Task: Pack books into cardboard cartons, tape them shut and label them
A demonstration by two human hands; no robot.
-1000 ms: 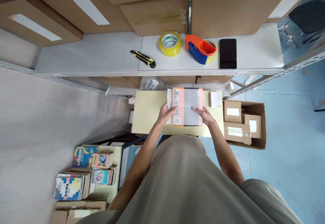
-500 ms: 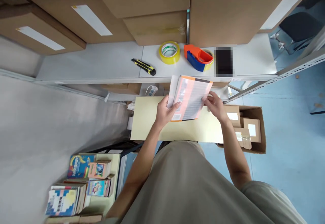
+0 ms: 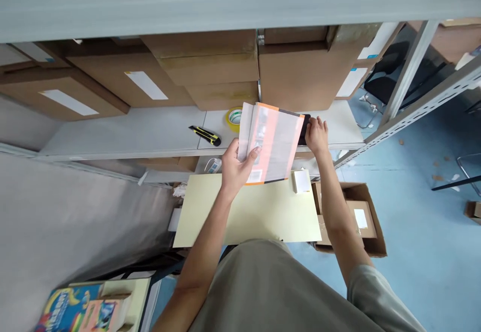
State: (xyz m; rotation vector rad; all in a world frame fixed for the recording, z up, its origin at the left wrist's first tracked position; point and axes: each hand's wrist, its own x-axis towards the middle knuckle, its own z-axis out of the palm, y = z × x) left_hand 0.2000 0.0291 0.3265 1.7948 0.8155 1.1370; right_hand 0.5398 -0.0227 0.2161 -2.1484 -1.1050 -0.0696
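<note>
My left hand (image 3: 237, 167) is closed on the left side of a thin book (image 3: 276, 144) with a pink and grey cover and orange-black edging, thumb on top. A pale sheet or second booklet (image 3: 245, 126) pokes out on its left, under the same grip. Past the book's right edge, my right hand (image 3: 317, 135) has its fingers curled at a flat black rectangular object (image 3: 303, 131) on the shelf, which looks like a phone. The book covers part of that object. A yellow tape roll (image 3: 233, 118) and a yellow-black box cutter (image 3: 205, 135) lie left of the book.
Cardboard boxes (image 3: 221, 71) line the back of the grey shelf (image 3: 158, 131). Below it stands a pale yellow table (image 3: 240, 216) with a small white pad or box (image 3: 301, 181). An open carton (image 3: 370, 246) holding smaller boxes is on the right; picture books (image 3: 75, 307) lie lower left.
My right hand has left the book and reached forward to the black object on the shelf. My left hand still holds the book, which now hides the tape dispenser. The view has tilted up.
</note>
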